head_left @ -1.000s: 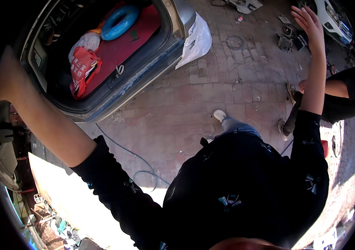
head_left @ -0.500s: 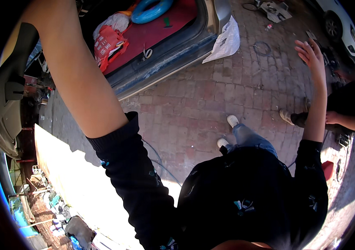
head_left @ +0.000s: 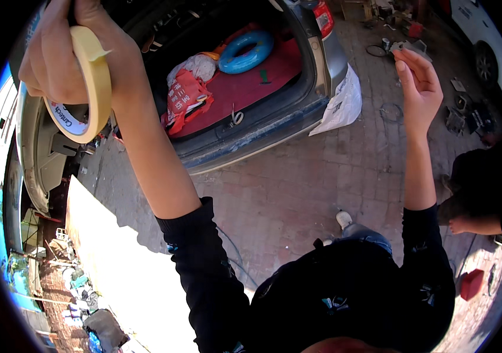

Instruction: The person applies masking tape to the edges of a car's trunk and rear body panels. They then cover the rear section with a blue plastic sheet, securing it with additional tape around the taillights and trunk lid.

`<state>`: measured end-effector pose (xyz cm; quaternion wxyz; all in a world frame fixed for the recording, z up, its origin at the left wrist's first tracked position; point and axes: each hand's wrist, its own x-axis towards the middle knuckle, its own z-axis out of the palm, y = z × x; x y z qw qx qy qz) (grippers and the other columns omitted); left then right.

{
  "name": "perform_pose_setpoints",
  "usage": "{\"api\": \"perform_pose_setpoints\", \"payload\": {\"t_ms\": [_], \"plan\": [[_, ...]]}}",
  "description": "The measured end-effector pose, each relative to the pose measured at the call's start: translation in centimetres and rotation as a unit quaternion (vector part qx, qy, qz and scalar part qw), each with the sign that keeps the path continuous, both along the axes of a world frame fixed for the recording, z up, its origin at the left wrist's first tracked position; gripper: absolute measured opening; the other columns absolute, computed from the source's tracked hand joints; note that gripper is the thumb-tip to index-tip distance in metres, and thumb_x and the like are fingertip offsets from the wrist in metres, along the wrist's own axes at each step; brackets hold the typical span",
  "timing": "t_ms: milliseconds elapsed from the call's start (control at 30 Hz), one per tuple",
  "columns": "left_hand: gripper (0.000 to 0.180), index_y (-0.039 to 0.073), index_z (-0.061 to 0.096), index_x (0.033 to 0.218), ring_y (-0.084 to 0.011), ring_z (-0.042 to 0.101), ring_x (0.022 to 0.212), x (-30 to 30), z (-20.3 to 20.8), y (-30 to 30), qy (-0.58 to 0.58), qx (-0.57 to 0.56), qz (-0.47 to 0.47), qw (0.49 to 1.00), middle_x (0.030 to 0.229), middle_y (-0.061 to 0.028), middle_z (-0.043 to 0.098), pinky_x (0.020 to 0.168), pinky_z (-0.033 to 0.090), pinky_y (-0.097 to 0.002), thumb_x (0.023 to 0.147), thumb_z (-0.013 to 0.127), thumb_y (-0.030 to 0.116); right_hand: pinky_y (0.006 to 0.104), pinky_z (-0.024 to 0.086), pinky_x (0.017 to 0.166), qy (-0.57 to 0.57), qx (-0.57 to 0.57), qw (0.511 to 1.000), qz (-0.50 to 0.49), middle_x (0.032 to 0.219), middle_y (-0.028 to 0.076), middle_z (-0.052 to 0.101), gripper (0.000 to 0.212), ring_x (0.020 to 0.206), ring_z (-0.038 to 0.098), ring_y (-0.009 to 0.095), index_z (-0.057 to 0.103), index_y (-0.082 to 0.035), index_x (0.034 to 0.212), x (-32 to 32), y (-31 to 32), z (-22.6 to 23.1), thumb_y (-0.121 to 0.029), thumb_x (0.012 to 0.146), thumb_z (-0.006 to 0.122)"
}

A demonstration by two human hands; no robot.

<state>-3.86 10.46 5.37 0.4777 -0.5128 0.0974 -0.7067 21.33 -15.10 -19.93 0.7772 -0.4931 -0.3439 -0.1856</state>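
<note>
My left hand [head_left: 60,62] is raised at the upper left, its fingers closed around a roll of pale yellow masking tape [head_left: 102,82]. A short loose end of tape sticks out from the roll's outer side. My right hand [head_left: 423,88] is lifted at the upper right over the paving, with nothing visible in it. Its fingers are bent and lie side by side, with the thumb a little apart from their tips. Between my arms stands a car's open trunk [head_left: 274,94] with a dark red floor mat.
In the trunk lie a blue swim ring [head_left: 246,52] and a red bag [head_left: 187,94]. A white plastic sheet [head_left: 340,105] hangs at its corner. At right are another person's hand [head_left: 476,225] and a white car [head_left: 501,53]. A red block [head_left: 471,285] lies lower right.
My left hand has come into view with the tape roll. My right hand has moved left, its fingers more bent and closer together. The trunk sits further right and lower in view.
</note>
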Motion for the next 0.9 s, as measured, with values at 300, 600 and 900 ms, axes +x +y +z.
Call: {"api": "perform_pose_setpoints", "payload": {"t_ms": [300, 600, 900], "plan": [[0.015, 0.011, 0.075, 0.102, -0.0184, 0.066, 0.090, 1.5, -1.4, -2.8, -0.024, -0.034, -0.021, 0.999, 0.098, -0.0014, 0.075, 0.084, 0.045, -0.0306, 0.091, 0.070, 0.020, 0.0340, 0.044, 0.093, -0.444, 0.151, 0.848, -0.247, 0.119, 0.011, 0.068, 0.048, 0.108, 0.059, 0.026, 0.068, -0.003, 0.112, -4.9, 7.4, 15.9, -0.008, 0.067, 0.086], [0.015, 0.010, 0.074, 0.100, -0.0199, 0.067, 0.089, 1.4, -1.5, -3.3, -0.033, -0.043, -0.021, 0.998, 0.098, -0.0029, 0.075, 0.085, 0.046, -0.0304, 0.092, 0.069, 0.021, 0.0305, 0.042, 0.073, -0.434, 0.261, 0.818, -0.272, 0.086, 0.003, 0.065, 0.031, 0.079, 0.055, 0.019, 0.075, -0.009, 0.095, -7.0, 9.6, 21.4, -0.006, 0.066, 0.084], [0.015, 0.010, 0.073, 0.104, -0.0204, 0.066, 0.091, 1.5, -1.7, -3.1, -0.028, -0.049, -0.026, 0.998, 0.101, -0.0025, 0.075, 0.087, 0.045, -0.0315, 0.093, 0.068, 0.020, 0.0293, 0.041, 0.071, -0.441, 0.266, 0.822, -0.245, 0.082, 0.001, 0.067, 0.028, 0.074, 0.056, 0.018, 0.076, -0.011, 0.088, -7.8, 9.3, 22.1, -0.005, 0.062, 0.085]]}}
